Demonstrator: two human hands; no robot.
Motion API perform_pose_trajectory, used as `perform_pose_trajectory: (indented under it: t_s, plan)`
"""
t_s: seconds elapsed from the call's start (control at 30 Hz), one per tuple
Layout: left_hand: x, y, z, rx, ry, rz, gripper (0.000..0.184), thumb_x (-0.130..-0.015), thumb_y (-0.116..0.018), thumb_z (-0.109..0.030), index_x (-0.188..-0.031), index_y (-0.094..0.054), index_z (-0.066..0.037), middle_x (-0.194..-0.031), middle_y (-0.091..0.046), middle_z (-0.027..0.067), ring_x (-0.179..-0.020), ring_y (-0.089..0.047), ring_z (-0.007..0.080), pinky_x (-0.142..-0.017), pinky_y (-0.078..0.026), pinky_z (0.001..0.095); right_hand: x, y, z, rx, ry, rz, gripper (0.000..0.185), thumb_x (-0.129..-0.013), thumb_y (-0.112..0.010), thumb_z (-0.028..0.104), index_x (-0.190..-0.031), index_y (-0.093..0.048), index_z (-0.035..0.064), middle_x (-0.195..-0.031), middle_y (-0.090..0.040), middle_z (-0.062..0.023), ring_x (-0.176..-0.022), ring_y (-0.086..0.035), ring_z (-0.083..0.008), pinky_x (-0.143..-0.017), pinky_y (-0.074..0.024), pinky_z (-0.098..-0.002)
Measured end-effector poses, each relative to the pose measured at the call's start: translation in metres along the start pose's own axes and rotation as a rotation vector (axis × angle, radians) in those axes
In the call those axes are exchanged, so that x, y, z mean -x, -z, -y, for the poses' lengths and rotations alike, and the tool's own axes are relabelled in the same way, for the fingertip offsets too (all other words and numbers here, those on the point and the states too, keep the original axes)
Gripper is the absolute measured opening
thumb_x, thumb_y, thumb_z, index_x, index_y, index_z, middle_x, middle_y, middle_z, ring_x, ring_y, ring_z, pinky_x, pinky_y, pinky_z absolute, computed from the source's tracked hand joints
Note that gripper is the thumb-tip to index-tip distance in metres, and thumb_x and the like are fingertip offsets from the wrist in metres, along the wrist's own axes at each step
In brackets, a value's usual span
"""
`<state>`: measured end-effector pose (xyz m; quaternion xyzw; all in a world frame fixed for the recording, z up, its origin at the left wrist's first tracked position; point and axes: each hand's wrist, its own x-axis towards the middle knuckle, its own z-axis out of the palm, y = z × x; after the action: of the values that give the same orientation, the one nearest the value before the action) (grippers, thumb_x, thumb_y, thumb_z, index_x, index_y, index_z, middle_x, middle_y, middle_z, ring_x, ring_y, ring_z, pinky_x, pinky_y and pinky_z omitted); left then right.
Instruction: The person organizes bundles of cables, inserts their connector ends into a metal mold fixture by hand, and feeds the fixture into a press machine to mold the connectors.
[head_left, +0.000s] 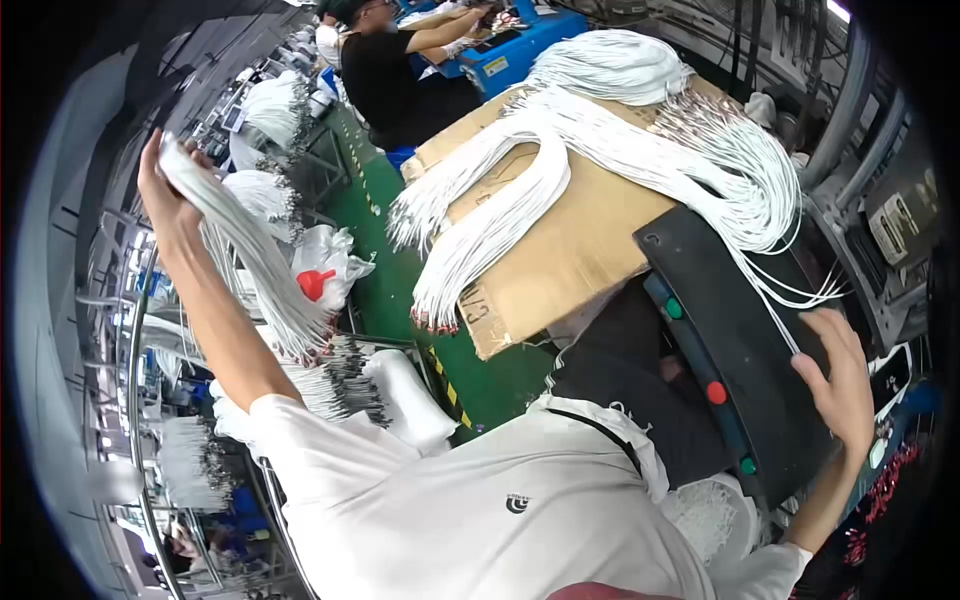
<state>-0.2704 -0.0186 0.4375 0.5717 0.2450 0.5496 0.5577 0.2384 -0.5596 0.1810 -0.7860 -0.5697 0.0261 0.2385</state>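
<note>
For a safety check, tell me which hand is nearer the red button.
Right. The right hand is over the black board, right of the red button, not touching it; the left hand is far leftward, holding white wires.

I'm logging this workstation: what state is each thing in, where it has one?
Left hand: raised, gripping
Held white cable bundle: hanging aslant
Right hand: open, thumb and fingers apart
Cardboard: partly covered by cables
Foremost cable bundle on it: bent into a U
Red push button: pressed or not, unclear
</note>
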Motion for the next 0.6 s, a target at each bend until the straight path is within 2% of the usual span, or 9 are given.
perform_pose_trajectory:
  t_s: [0.03,0.07,0.13,0.33,0.4,0.43,0.5,0.53,0.6]
  plan:
    - [0.006,-0.026,-0.007,-0.054,-0.122,-0.127,0.034,-0.097,-0.067,-0.029,-0.100,-0.065,0.005,-0.084,-0.069,0.0169,-0.075,-0.066,0.0275,-0.078,-0.058,0.0400,-0.024,0.012,0.020,-0.111,0.110,0.032,0.043,-0.085,-0.075,0.018,-0.121,-0.063,-0.0020,-0.122,-0.062,-0.0195,-0.114,-0.059,-0.0406,-0.100,-0.0452,-0.0435]
    - [0.013,-0.035,-0.020,-0.016,-0.125,0.063,0.046,-0.100,-0.063,-0.034,-0.111,-0.064,0.010,-0.102,-0.071,0.0236,-0.097,-0.070,0.0336,-0.093,-0.056,0.0431,-0.046,0.021,0.042,-0.145,0.205,0.008,0.042,-0.085,-0.076,0.018,-0.119,-0.063,-0.0021,-0.120,-0.062,-0.0197,-0.113,-0.060,-0.0403,-0.098,-0.0463,-0.0431]
    - [0.061,-0.115,-0.029,-0.189,-0.304,0.026,0.071,-0.105,-0.047,-0.052,-0.135,-0.056,0.012,-0.145,-0.052,0.0309,-0.139,-0.049,0.0408,-0.110,-0.046,0.0450,-0.087,0.037,0.082,-0.155,0.387,-0.076,0.043,-0.083,-0.077,0.019,-0.119,-0.063,-0.0021,-0.120,-0.063,-0.0194,-0.114,-0.061,-0.0384,-0.099,-0.0470,-0.0424]
    - [0.074,-0.184,-0.046,-0.565,-0.883,0.436,0.103,-0.094,-0.045,-0.076,-0.155,-0.032,0.006,-0.162,-0.031,0.0261,-0.150,-0.034,0.0390,-0.122,-0.029,0.0471,-0.176,0.061,0.218,-0.644,0.841,-0.241,0.084,-0.073,-0.089,0.037,-0.137,-0.054,-0.0044,-0.125,-0.065,-0.0188,-0.113,-0.064,-0.0278,-0.099,-0.0486,-0.0362]
    - [0.062,-0.214,-0.040,-0.606,-1.083,0.412,0.099,-0.095,-0.046,-0.072,-0.155,-0.033,0.005,-0.163,-0.030,0.0249,-0.150,-0.032,0.0383,-0.123,-0.027,0.0470,-0.176,0.059,0.241,-0.934,0.832,0.017,0.086,-0.069,-0.091,0.042,-0.127,-0.057,-0.0117,-0.104,-0.073,-0.0219,-0.098,-0.071,-0.0267,-0.088,-0.0553,-0.0334]
    - [0.052,-0.230,-0.038,-0.642,-1.180,0.382,0.096,-0.095,-0.046,-0.070,-0.156,-0.033,0.004,-0.163,-0.030,0.0242,-0.151,-0.031,0.0380,-0.123,-0.026,0.0470,-0.166,0.050,0.232,-0.894,0.639,0.227,0.075,-0.070,-0.093,0.031,-0.128,-0.059,-0.0037,-0.111,-0.072,-0.0151,-0.101,-0.068,-0.0208,-0.092,-0.0533,-0.0316]
    - [0.039,-0.269,-0.026,-0.697,-1.381,0.322,0.092,-0.096,-0.047,-0.066,-0.156,-0.034,0.003,-0.164,-0.030,0.0230,-0.152,-0.030,0.0373,-0.124,-0.024,0.0469,-0.146,-0.009,0.168,-0.704,0.487,0.142,0.050,-0.076,-0.085,0.017,-0.118,-0.064,-0.0010,-0.110,-0.073,-0.0107,-0.102,-0.067,-0.0185,-0.092,-0.0530,-0.0316]
    - [0.031,-0.289,-0.019,-0.740,-1.467,0.295,0.090,-0.096,-0.047,-0.064,-0.156,-0.034,0.002,-0.164,-0.030,0.0224,-0.152,-0.029,0.0370,-0.124,-0.023,0.0469,-0.125,-0.036,0.123,-0.741,0.393,0.263,0.062,-0.073,-0.084,0.021,-0.124,-0.062,-0.0050,-0.108,-0.073,-0.0192,-0.100,-0.069,-0.0249,-0.090,-0.0532,-0.0348]
    - [0.023,-0.327,0.000,-0.847,-1.613,0.262,0.085,-0.097,-0.048,-0.059,-0.156,-0.035,0.001,-0.165,-0.029,0.0212,-0.153,-0.028,0.0363,-0.125,-0.021,0.0469,-0.049,-0.044,0.046,-0.621,0.153,0.284,0.053,-0.073,-0.083,0.016,-0.119,-0.065,-0.0020,-0.098,-0.075,-0.0166,-0.091,-0.071,-0.0226,-0.084,-0.0557,-0.0358]
